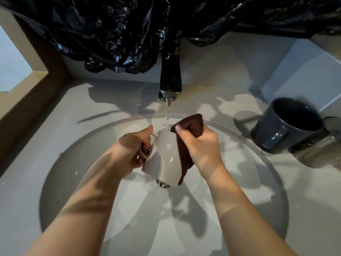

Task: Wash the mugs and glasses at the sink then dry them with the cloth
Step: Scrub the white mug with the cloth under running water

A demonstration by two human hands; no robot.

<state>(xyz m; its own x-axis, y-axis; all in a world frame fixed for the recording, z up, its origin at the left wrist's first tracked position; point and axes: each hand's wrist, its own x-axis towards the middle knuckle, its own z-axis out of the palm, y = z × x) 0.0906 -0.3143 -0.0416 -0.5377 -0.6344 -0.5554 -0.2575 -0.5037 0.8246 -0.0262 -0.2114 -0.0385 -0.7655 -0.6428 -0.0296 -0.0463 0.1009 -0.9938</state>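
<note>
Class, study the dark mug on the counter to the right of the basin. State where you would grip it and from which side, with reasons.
Probably the handle of the dark mug, approached from the near side. The handle faces the person and stands clear, whereas a glass crowds the mug's right side.

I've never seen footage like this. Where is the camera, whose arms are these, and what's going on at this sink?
No machine here: a person wears one camera on the head, looking down at their own arms. The left hand holds a pale mug by its handle over the round sink, under the running tap. The fingers of the right hand grip a brown cloth against the mug's side. On the counter at right sit a dark mug and a glass. Black plastic hangs behind the tap.
</note>
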